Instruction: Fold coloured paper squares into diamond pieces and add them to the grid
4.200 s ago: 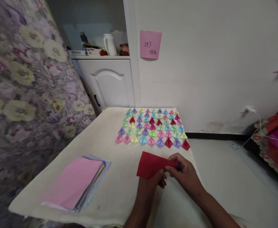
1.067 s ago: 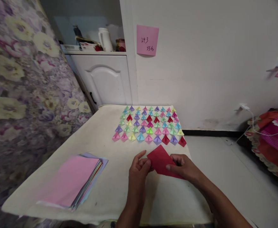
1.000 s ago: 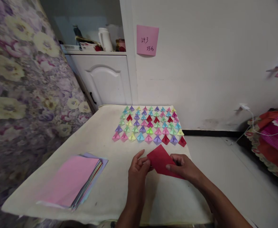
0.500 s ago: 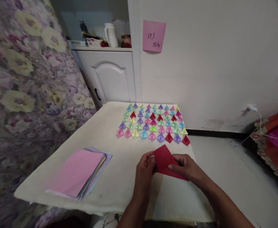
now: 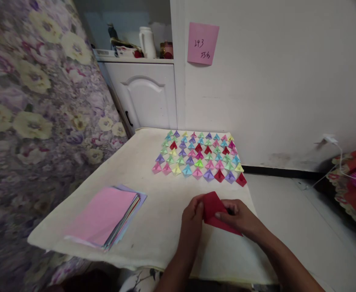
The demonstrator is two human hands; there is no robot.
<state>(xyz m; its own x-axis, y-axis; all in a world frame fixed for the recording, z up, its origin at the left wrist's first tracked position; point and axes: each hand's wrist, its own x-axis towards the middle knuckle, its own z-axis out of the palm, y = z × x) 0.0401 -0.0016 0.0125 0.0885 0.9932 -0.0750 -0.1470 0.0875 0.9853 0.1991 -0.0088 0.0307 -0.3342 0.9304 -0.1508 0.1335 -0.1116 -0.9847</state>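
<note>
Red paper [image 5: 211, 206], one piece: your left hand [image 5: 193, 209] and right hand [image 5: 238, 217] grip opposite sides; align edges, press any fold evenly

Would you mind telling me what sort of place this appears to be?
Probably a room in someone's home, judging by the flowered cloth at the left, the white cupboard and the white jug on its shelf.

Cream-covered table [image 5: 156, 227]: folded papers [image 5: 199, 155] in rows; sheet stack [image 5: 108, 213], seemingly paper.
</note>
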